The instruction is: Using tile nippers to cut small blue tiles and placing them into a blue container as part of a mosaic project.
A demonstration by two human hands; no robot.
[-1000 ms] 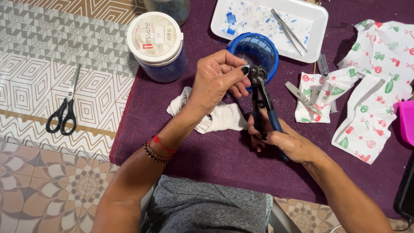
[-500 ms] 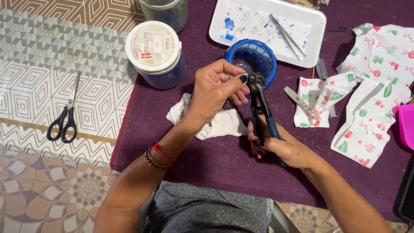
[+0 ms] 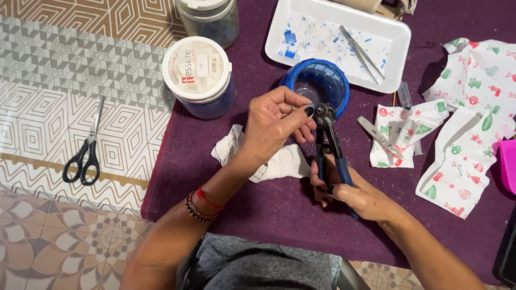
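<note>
Two hands meet over the purple cloth (image 3: 258, 209) that covers the bench. The right hand (image 3: 349, 194) is clenched around the blue handles of a pair of nippers (image 3: 328, 145), whose dark head points away from the person, up toward a blue mosaic-covered jar (image 3: 317, 80). The left hand (image 3: 277, 126) reaches in from the left, and its fingers (image 3: 301, 110) are pinched together right at the head of the nippers, thumb and forefinger touching the metal tip. Whatever small piece they pinch there is too small to make out.

Just under the left wrist lies a crumpled white rag (image 3: 279, 161) on the cloth. Beyond the jar sits a white foam tray (image 3: 398, 40) scattered with blue chips, with tweezers (image 3: 361, 51) lying across it. To the left of the jar stands a round tub with a white lid (image 3: 198, 69), and a second, darker jar (image 3: 209, 19) stands behind it. Patterned paper napkins (image 3: 462, 150) with red and green figures lie to the right of the hands, with a small metal tool (image 3: 379, 137) resting on the nearest one. Black-handled scissors (image 3: 83, 150) lie well apart on the patterned surface at the far left.
</note>
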